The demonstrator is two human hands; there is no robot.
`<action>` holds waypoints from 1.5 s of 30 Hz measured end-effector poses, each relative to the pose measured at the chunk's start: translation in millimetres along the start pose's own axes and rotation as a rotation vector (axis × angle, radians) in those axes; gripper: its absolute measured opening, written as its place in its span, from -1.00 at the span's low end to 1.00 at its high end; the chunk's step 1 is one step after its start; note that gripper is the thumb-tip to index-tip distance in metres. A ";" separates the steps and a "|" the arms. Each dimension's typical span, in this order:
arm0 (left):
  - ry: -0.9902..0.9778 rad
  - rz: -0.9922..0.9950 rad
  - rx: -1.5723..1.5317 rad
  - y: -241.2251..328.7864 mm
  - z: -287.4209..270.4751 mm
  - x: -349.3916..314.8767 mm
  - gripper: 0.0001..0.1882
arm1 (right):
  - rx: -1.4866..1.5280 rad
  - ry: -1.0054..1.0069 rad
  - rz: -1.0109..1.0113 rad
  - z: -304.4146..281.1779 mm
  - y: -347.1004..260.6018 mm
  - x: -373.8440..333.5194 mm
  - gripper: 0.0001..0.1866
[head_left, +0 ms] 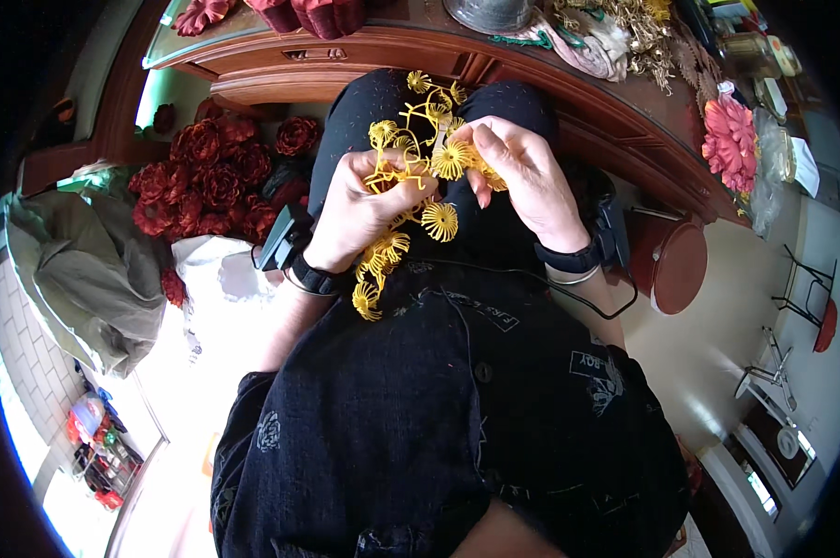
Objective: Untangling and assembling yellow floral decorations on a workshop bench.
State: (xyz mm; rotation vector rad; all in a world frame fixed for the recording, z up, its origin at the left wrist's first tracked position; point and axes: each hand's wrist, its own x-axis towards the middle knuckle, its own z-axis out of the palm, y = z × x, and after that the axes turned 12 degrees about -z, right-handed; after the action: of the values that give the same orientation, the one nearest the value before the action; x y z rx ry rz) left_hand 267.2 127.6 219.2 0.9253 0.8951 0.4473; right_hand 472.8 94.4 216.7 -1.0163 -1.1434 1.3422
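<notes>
Over my lap, my left hand [375, 206] is closed round the thin yellow stems of a spray of small artificial flowers. Yellow flower heads [383, 256] with fringed petals hang below that hand, and others stick up above it near my knees. My right hand [530, 177] grips more of the same yellow flowers [451, 160] between thumb and fingers, close beside the left hand. One round yellow flower [440, 221] dangles between the two hands. A narrow pale strip shows near the right fingertips; I cannot tell what it is.
Ahead stands a brown wooden desk [383, 46] with a metal pot [491, 13], a crumpled cloth [592, 46] and dried plant stems on it. Dark red artificial flowers [217, 177] are heaped at left beside a grey-green sack [85, 265]. A round red-brown stool [678, 268] stands at right.
</notes>
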 end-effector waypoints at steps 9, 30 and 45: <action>-0.057 -0.065 -0.135 -4.2 -0.1 1.4 -0.93 | -0.101 0.017 0.039 19.4 1.7 -1.2 -0.82; 0.304 0.149 0.044 -6.6 -2.2 8.3 -0.89 | -0.196 -0.059 0.005 35.9 -1.2 -12.6 -0.71; 0.019 -0.076 -0.154 -15.1 -13.8 6.6 -0.87 | -0.044 -0.152 0.089 17.8 -11.8 -5.3 -0.91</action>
State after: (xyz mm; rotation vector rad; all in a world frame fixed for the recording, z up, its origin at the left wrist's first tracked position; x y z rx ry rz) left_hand 259.2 130.6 199.5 0.7448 0.8966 0.4537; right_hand 458.0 87.4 231.4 -1.0203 -1.2579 1.4915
